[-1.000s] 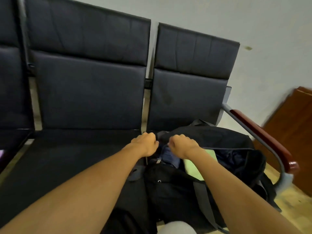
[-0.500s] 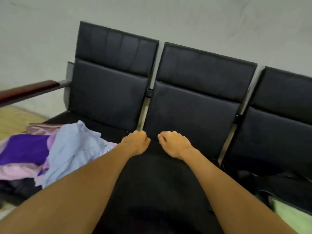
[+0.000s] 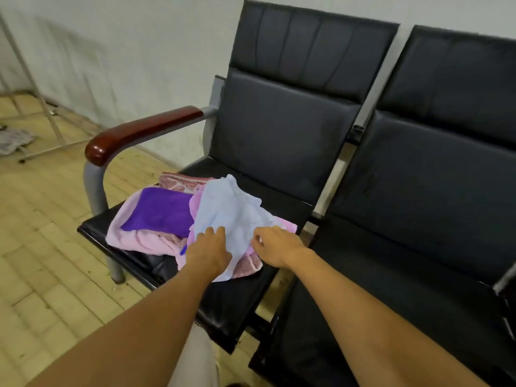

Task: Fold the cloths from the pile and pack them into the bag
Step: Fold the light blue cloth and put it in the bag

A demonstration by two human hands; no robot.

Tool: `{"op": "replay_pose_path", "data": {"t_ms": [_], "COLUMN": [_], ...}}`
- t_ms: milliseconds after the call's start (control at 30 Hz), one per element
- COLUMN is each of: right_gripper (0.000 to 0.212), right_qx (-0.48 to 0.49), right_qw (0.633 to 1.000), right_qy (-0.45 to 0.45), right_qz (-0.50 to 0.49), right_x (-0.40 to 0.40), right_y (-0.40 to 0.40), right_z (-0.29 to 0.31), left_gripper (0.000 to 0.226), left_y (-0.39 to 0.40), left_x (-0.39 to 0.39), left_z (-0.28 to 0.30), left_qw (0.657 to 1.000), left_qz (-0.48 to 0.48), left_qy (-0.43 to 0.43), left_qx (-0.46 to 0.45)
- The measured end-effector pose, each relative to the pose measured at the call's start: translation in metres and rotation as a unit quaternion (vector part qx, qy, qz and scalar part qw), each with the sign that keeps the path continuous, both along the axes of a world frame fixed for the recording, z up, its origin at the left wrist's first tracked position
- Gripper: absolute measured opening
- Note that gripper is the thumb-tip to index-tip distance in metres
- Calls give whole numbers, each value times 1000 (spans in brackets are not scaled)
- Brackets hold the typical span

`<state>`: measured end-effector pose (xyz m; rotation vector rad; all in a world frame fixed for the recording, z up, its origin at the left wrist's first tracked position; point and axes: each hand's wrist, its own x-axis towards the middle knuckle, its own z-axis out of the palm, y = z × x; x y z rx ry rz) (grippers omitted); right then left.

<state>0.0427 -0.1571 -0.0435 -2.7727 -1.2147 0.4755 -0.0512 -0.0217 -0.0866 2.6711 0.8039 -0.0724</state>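
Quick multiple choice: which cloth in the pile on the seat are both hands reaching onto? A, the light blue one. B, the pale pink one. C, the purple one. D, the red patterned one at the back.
A: the left hand and the right hand both lie on the near edge of the light blue cloth, which tops the pile beside the purple cloth.

I seem to be in a waiting room or lobby: linked black padded seats [image 3: 282,129] on a metal frame stand against a plain pale wall [image 3: 111,46], with a wooden armrest [image 3: 139,129] at the row's end and a yellowish tiled floor [image 3: 42,233] underneath.
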Motion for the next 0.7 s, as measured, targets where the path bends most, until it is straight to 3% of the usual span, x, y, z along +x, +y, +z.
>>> {"op": "replay_pose_path", "data": {"t_ms": [100, 300, 500, 700], "right_gripper": [26, 31, 40, 25], "right_qx": [-2, 21, 73, 89], "right_qw": [1000, 999, 997, 996], "right_qy": [9, 7, -8, -20], "right_qz": [6, 25, 28, -10], "right_x": [-5, -8, -8, -2], "right_y": [21, 49, 64, 73], "right_z": [-18, -38, -42, -38], "left_gripper": [52, 57, 38, 18], "left_y": [9, 19, 21, 21], "left_x": [-5, 5, 16, 23], "left_z": [-14, -33, -32, -27], "left_qw": [999, 994, 991, 992], "left_qz": [31, 93, 118, 94], "left_qy": [4, -20, -46, -73], "left_qx": [-28, -62, -50, -33]}}
